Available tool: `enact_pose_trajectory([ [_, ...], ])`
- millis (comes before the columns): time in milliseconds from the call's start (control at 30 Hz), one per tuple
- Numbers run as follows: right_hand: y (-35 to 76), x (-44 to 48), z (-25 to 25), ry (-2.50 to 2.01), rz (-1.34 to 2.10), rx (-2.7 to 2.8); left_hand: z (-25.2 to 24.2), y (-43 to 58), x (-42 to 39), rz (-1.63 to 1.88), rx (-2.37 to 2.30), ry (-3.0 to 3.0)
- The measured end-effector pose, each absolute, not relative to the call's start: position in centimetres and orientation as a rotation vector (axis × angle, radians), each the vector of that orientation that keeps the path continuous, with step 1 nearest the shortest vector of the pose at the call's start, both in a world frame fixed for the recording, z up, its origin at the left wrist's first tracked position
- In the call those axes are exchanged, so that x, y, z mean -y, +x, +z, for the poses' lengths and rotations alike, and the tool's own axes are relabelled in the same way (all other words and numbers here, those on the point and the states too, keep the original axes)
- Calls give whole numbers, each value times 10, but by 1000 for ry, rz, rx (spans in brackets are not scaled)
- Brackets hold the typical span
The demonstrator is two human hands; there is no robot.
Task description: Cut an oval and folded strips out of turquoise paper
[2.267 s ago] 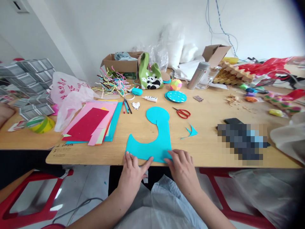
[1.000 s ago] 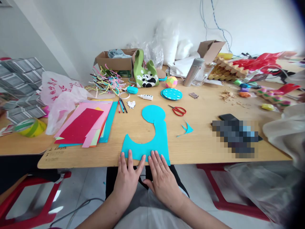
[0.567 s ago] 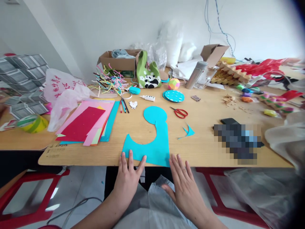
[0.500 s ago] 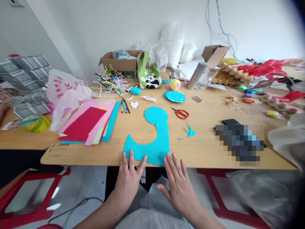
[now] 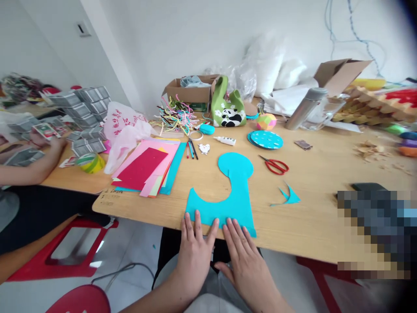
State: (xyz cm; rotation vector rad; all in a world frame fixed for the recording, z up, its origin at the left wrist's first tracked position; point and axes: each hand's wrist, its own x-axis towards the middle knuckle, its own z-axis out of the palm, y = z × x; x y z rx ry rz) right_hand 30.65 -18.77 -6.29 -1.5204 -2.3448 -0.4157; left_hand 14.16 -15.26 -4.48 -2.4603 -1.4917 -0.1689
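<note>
A cut sheet of turquoise paper (image 5: pixel 221 211) lies at the table's front edge, with a big curved notch in its upper left. Over its top end rests a turquoise paper circle (image 5: pixel 235 164). My left hand (image 5: pixel 195 252) is open, its spread fingertips touching the sheet's lower left edge. Flat and open, my right hand (image 5: pixel 243 256) has its fingertips on the lower right part. Red-handled scissors (image 5: pixel 275 166) lie right of the circle, blades pointing left. Nearer me are thin turquoise paper scraps (image 5: pixel 291 196).
Stacked coloured paper (image 5: pixel 143 167) lies left, beside several pens (image 5: pixel 192 149). Behind are a glue bottle (image 5: pixel 225 140), a dotted blue disc (image 5: pixel 267 140), a panda bag (image 5: pixel 230 108) and a steel flask (image 5: pixel 306 108). A co-worker's arm (image 5: pixel 39 167) shows far left.
The view has swung left, bringing the co-worker's arms and cards into sight. My right hand has moved left, closer to my left hand, onto the sheet's lower edge.
</note>
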Motion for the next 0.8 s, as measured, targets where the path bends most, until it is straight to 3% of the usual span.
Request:
enact_pose_trajectory([
  [467,337,192,-70,-1492,-468,2328,-48,60,128,-181,1435,-2563],
  [800,303,169,-52,-1534,-325,2215,-58,71,135,-383,1490,-2570],
])
